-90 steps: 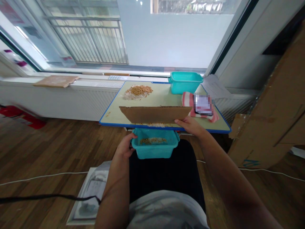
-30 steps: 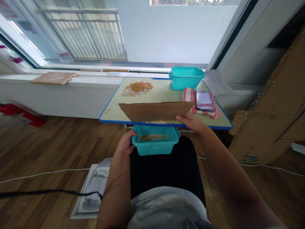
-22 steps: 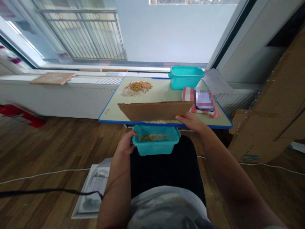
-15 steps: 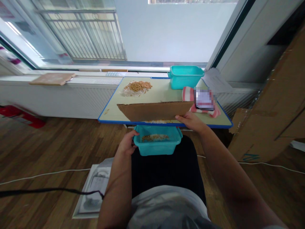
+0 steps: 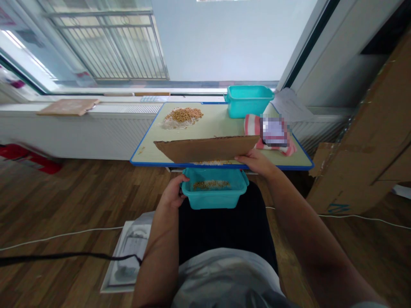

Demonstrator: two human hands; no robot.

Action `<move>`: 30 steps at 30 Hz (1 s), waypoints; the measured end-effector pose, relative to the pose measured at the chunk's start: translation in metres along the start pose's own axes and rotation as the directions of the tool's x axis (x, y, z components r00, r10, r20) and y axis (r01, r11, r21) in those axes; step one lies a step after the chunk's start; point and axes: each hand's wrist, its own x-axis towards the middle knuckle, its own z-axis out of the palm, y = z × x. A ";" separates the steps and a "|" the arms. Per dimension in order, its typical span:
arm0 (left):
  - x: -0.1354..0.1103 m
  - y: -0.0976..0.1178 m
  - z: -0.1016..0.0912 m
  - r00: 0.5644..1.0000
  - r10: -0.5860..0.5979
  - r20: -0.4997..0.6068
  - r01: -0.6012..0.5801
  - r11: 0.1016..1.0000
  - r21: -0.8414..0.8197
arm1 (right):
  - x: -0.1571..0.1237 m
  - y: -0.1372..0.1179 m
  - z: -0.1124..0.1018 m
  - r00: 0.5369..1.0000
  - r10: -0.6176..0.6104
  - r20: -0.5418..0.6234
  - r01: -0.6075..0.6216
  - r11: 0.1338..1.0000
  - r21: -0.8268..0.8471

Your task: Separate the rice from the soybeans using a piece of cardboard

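My left hand point(image 5: 172, 195) grips the left rim of a teal plastic tub point(image 5: 214, 199) held just under the near edge of a small blue-rimmed table point(image 5: 221, 124). Some grains lie in the tub's bottom. My right hand point(image 5: 253, 162) is closed on the right end of a brown cardboard strip point(image 5: 205, 148) standing on edge across the table's front. A thin line of pale grains point(image 5: 212, 162) lies at the table edge below the cardboard. A heap of brown and white grains point(image 5: 183, 116) sits at the table's far left.
A second teal tub point(image 5: 246, 100) stands at the table's far right, with a pink striped cloth point(image 5: 253, 126) and a blurred object beside it. Large cardboard boxes point(image 5: 369, 149) stand at right. Cables point(image 5: 64, 234) and a flat white device point(image 5: 128, 261) lie on the wooden floor.
The view has drifted slightly; the tub in my left hand has shifted a little to the right under the table edge. The cardboard and my right hand have hardly moved.
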 end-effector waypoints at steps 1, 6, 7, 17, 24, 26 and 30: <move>0.000 0.000 0.000 1.000 0.002 0.002 -0.002 1.000 -0.001 | 0.000 0.000 0.000 1.000 0.001 -0.010 -0.001 1.000 -0.002; -0.002 -0.001 0.000 0.999 0.009 0.038 -0.008 1.000 -0.008 | -0.001 -0.002 0.001 0.997 0.010 -0.075 -0.013 0.999 -0.033; -0.002 -0.001 0.000 0.999 0.009 0.039 -0.008 1.000 -0.007 | -0.001 -0.003 0.002 0.996 0.009 -0.087 -0.012 1.000 -0.028; -0.001 -0.001 0.000 0.999 0.012 0.033 -0.012 1.000 -0.006 | -0.001 -0.003 0.002 0.995 0.009 -0.095 -0.011 1.000 -0.022; -0.002 -0.001 0.001 1.000 0.007 0.021 -0.006 1.000 -0.014 | 0.000 -0.001 0.001 0.996 -0.016 -0.087 0.012 0.999 -0.046; -0.002 -0.001 0.001 1.000 0.010 0.018 -0.010 1.000 -0.014 | 0.001 0.000 0.000 0.996 -0.025 -0.080 0.021 0.998 -0.060; -0.001 -0.001 0.000 0.999 -0.016 0.051 0.018 0.999 -0.039 | 0.002 0.003 -0.001 0.997 -0.029 -0.076 0.024 0.997 -0.070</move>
